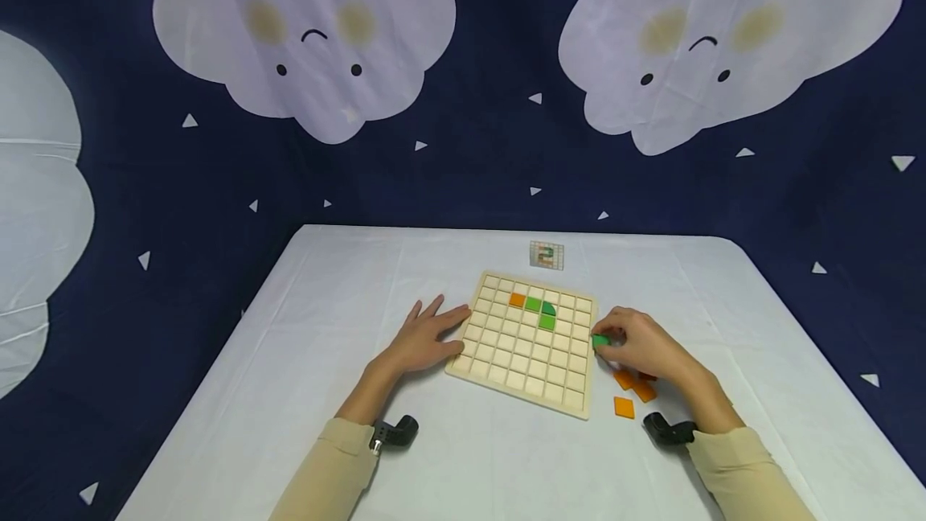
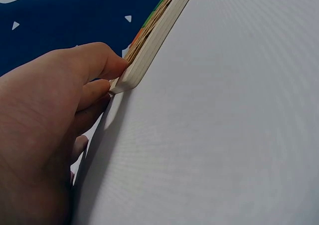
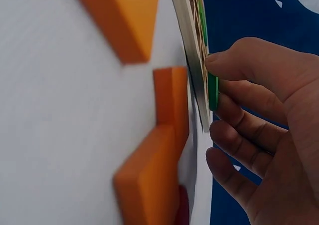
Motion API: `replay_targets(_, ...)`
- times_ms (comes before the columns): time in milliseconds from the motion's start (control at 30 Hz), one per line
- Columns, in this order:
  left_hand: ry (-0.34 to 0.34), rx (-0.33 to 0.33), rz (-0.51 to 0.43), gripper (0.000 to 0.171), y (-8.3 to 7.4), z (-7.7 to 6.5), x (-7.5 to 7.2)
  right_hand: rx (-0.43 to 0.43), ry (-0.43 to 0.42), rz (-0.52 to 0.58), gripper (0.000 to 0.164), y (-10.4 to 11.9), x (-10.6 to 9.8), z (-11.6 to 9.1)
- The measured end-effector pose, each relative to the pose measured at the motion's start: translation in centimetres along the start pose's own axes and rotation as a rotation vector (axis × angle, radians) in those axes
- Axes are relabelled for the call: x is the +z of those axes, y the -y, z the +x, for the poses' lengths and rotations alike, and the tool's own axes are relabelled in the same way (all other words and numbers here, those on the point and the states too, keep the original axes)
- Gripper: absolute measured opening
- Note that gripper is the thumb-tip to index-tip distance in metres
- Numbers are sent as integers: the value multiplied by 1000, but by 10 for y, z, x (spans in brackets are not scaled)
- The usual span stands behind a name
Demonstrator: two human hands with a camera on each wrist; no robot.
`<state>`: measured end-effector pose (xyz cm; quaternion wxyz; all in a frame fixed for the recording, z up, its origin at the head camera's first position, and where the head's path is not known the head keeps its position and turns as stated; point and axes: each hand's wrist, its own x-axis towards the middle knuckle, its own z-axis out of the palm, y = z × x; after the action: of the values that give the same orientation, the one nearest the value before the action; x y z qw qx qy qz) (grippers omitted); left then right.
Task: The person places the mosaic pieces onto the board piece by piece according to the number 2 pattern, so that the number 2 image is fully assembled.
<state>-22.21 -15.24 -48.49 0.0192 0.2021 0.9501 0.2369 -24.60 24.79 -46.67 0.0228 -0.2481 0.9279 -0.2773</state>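
A wooden grid board (image 1: 517,397) lies slightly turned on the white cloth in the head view. Its upper squares hold an orange tile (image 1: 517,300), two green square tiles (image 1: 547,322) and a darker green, round-cornered tile (image 1: 549,309). My left hand (image 1: 422,340) is spread at the board's left side, thumb and fingertips touching its rim. With thumb and fingers, my right hand (image 1: 644,344) pinches a green tile (image 3: 213,93) at the board's right rim. Only the tile's thin edge shows in the right wrist view, so its full shape is hidden.
Several loose orange tiles (image 1: 624,407) lie below my right hand, some overlapping; a dark red piece (image 3: 183,205) shows partly among them. Behind the board lies a small pattern card (image 1: 546,255). A dark blue curtain (image 1: 492,167) with clouds hangs beyond the table.
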Motion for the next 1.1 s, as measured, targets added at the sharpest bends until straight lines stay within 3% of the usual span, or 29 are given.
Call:
replay_targets(433,-6,2,5,62,2,1,-1,-82,-8,5,24,15,7,16)
replay_targets(767,-8,10,6,62,1,1,0,-62,17,12,24,22,14,28)
replay_targets(1100,-9,-1,10,62,1,0,2,-110,17,5,26,29,21,32)
